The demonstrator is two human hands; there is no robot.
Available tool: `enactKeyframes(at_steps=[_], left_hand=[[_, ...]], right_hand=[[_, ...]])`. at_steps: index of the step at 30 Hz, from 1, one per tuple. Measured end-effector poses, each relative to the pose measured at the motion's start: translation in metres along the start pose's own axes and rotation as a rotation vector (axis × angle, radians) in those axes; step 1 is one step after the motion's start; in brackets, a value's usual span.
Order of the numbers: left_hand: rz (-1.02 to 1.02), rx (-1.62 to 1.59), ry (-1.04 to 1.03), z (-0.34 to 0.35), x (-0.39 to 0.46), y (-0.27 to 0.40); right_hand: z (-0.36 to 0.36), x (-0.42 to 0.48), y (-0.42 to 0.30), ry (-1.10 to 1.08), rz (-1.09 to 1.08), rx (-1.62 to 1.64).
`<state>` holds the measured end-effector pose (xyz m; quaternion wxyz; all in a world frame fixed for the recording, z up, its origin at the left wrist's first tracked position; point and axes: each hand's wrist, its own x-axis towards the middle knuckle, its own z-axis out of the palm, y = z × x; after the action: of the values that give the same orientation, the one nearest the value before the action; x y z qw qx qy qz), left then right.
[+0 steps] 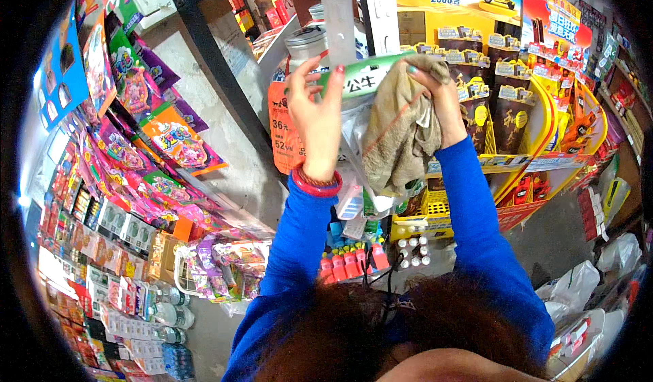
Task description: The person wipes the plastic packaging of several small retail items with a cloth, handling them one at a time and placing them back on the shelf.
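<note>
In front of me, at arm's length, is a clear plastic package point(353, 127) with a green header point(365, 76) that bears writing. My left hand point(319, 116) is at the header's left end, its thumb in front and the other fingers around the edge. A beige cloth point(400, 132) with an orange stripe hangs bunched from my right hand point(441, 93). It covers the package's right side, so the contents are mostly hidden. Behind my left hand hangs an orange price card point(283, 127).
Colourful candy bags point(176, 137) hang at the left. A yellow display stand point(548, 122) holds brown pouches point(512, 111) at the right. Below are red-bodied bottles point(352, 264) and a white basket point(181, 270) of packets. A metal-lidded jar point(306, 42) stands behind the package.
</note>
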<state>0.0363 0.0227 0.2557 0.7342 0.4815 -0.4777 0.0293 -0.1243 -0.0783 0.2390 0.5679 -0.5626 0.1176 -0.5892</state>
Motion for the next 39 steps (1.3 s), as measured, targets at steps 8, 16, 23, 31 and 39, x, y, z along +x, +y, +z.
enactKeyframes(at_steps=[8,16,23,31,39], left_hand=[[-0.082,-0.171,-0.118,0.002,0.027,-0.011],[-0.28,-0.255,-0.33,0.02,0.053,-0.019],[-0.299,-0.341,-0.361,0.017,0.051,-0.021],[-0.458,-0.972,-0.219,0.009,0.043,-0.021],[-0.24,-0.522,-0.234,-0.001,0.05,-0.022]], right_hand=[[-0.031,0.019,0.009,0.009,0.121,0.022],[-0.043,0.012,0.012,-0.007,0.078,-0.02],[-0.043,-0.01,-0.021,0.008,0.089,0.043],[0.007,0.026,-0.029,0.047,0.084,0.135],[0.029,0.019,-0.022,0.164,0.087,0.202]])
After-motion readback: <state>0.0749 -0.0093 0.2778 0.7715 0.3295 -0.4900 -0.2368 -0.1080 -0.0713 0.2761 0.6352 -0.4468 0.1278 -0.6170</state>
